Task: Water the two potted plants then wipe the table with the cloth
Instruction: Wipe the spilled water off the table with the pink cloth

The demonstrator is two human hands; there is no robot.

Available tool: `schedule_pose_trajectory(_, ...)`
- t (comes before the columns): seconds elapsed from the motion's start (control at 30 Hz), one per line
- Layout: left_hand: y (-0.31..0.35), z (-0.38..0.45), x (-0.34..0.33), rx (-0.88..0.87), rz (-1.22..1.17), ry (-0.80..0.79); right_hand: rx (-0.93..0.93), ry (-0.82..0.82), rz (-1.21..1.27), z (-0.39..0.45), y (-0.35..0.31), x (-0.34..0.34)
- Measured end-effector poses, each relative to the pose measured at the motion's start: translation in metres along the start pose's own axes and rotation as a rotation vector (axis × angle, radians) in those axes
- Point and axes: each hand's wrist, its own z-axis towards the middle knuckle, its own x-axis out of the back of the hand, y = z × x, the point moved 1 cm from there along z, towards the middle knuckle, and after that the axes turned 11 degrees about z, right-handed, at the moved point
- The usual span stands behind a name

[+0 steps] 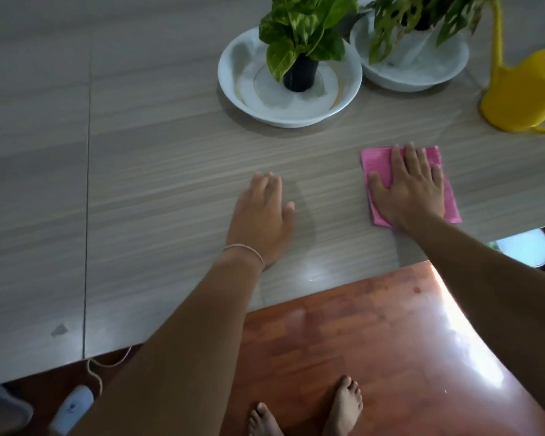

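Observation:
A folded pink cloth [373,162] lies on the pale wood-grain table [158,184] near its front right edge. My right hand [409,190] presses flat on the cloth with fingers spread. My left hand [261,218] rests flat on the bare table to the left, holding nothing. At the back stand two potted plants: a broad-leaved one [302,29] in a black pot inside a white bowl [233,73], and one with holed leaves [400,17] in a second white bowl [412,77]. A yellow watering can [523,89] sits at the far right.
The table's front edge runs diagonally across the lower frame, with a seam [87,184] down its left part. Below it are reddish wooden floor [359,341], my bare feet [343,407], slippers [73,407] at lower left and a cord [98,372].

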Motion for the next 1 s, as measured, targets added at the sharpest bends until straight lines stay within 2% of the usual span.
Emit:
schedule_pose_trajectory(0.17,0.006,-0.001,-0.024,-0.013,0.193,0.008,0.006,-0.010,-0.025,0.021,0.017,0.008)
schedule_pose_trajectory(0.67,0.006,0.001,-0.027,-0.016,0.171,0.113,-0.047,-0.033,-0.033,0.103,0.023,0.013)
schedule_pose_trajectory(0.83,0.005,0.001,-0.029,-0.004,0.177,0.093,-0.047,-0.034,-0.033,0.083,0.016,0.008)
schedule_pose_trajectory(1.0,0.005,0.001,-0.029,0.010,0.149,0.111,0.069,-0.057,-0.004,0.016,-0.011,-0.002)
